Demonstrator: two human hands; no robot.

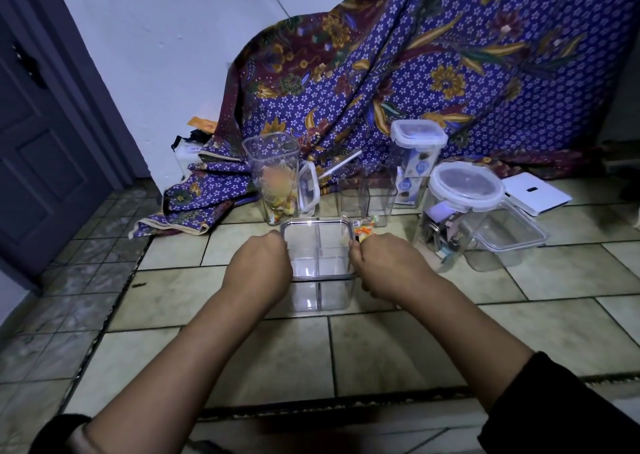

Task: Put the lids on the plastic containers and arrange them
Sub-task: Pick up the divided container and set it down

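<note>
Clear square container (pixel 318 263), glassy, hard-edged, hides partly behind our knuckles. Our left hand (pixel 259 266) and right hand (pixel 384 268) grip its rim.

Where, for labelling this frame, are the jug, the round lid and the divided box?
jug (pixel 272 152): head view, on its bare upper wall.
round lid (pixel 465 183): head view, on the middle of its top.
divided box (pixel 317 223): head view, on its far rim.

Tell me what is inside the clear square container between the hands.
A cross divider splits the clear square container into four compartments; nothing shows in them. The left hand and right hand grip its sides, hiding those edges.
</note>
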